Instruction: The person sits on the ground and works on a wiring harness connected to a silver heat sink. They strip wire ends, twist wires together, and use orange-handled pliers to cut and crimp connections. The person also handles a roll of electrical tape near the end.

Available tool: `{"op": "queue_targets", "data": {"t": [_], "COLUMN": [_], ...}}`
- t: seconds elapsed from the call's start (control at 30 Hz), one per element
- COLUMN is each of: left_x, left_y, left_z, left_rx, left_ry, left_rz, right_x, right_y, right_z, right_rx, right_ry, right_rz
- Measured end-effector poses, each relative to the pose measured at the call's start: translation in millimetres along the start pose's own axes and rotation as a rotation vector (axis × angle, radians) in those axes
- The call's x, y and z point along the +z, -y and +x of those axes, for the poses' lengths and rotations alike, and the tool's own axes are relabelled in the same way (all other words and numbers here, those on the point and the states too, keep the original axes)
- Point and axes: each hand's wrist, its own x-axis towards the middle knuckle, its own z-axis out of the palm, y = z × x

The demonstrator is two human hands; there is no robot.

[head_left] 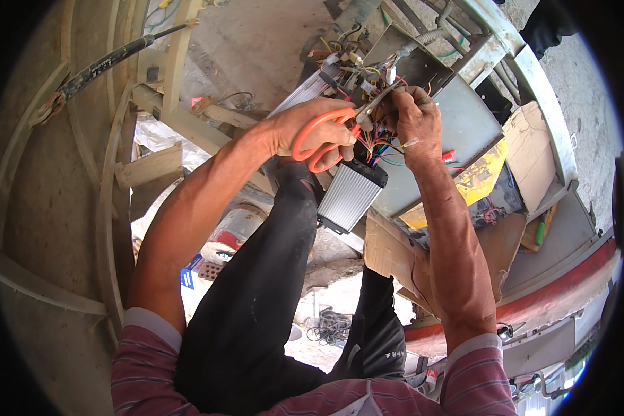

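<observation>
My left hand [310, 126] is wrapped round the orange handles of a pair of scissors [299, 144]. Their metal blades point up and right, and the tips meet the fingers of my right hand [419, 123]. That hand is closed in a pinch on a thin wire [430, 88], mostly hidden by the fingers. Below and between both hands hangs a bundle of coloured wires [376, 144]. They run to a silver ribbed controller box [353, 197] with black ends. More wires with white connectors [357, 59] crowd just beyond the blades.
A grey metal panel [464, 118] lies right of the wires, with a yellow piece [489, 173] and cardboard [532, 149] beside it. Another ribbed silver box [308, 90] sits behind my left hand. Metal frame bars [173, 118] stand left, near a thick black cable [107, 66].
</observation>
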Motion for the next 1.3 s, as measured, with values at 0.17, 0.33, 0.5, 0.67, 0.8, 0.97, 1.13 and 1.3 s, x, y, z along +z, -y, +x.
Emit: {"op": "queue_targets", "data": {"t": [0.17,0.33,0.5,0.67,0.8,0.97,1.13,1.3], "left_x": [-3,-2,6,16,13,10,8,4], "left_y": [1,-1,-5,0,-2,-8,-15,-13], "left_z": [0,-1,-3,-1,1,0,-1,0], "left_rx": [-0.006,-0.019,-0.013,0.285,0.238,0.179,0.085,0.124], "left_ry": [0.028,0.030,-0.132,-0.376,-0.346,-0.299,-0.236,-0.251], "left_rz": [-0.049,-0.129,0.290,0.952,0.898,0.912,0.898,0.899], "right_x": [1,0,-4,-8,-9,-10,-15,-18], "right_y": [-2,-2,-3,-2,-1,2,7,8], "right_z": [1,0,1,2,1,0,-2,-1], "right_rx": [0.000,-0.001,0.009,0.011,0.013,-0.018,-0.033,-0.027], "right_ry": [0.001,0.036,0.052,0.073,0.093,0.120,0.167,0.181], "right_rz": [0.029,0.100,0.037,0.014,-0.001,-0.074,-0.197,-0.181]}}
